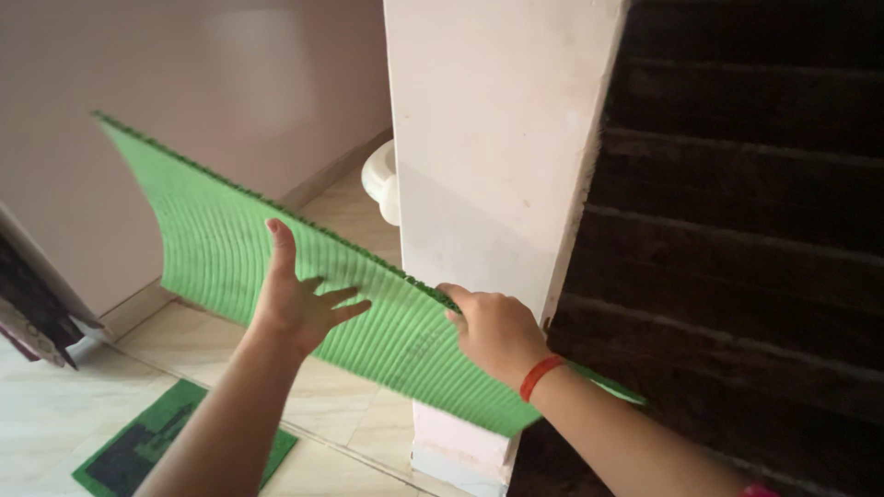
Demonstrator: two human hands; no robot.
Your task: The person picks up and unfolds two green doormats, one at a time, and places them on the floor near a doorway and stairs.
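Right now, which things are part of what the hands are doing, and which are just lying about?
In hand:
- green ribbed mat, held up off the floor
- left hand, flat against the mat's underside
- right hand, gripping its upper edge

Lying about:
- small green and dark mat on the floor
- white pillar
- dark stairs
- white round object behind the pillar

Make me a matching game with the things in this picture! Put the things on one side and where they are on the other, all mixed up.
Things:
1. green ribbed mat
2. right hand
3. small dark green mat
4. dark stairs

Places:
A. lying flat on the tiled floor, lower left
B. held up in the air by both hands
C. to the right of the white pillar
D. gripping the mat's top edge, red band on its wrist

Pairs: 1-B, 2-D, 3-A, 4-C

The left hand presses flat against the big mat.
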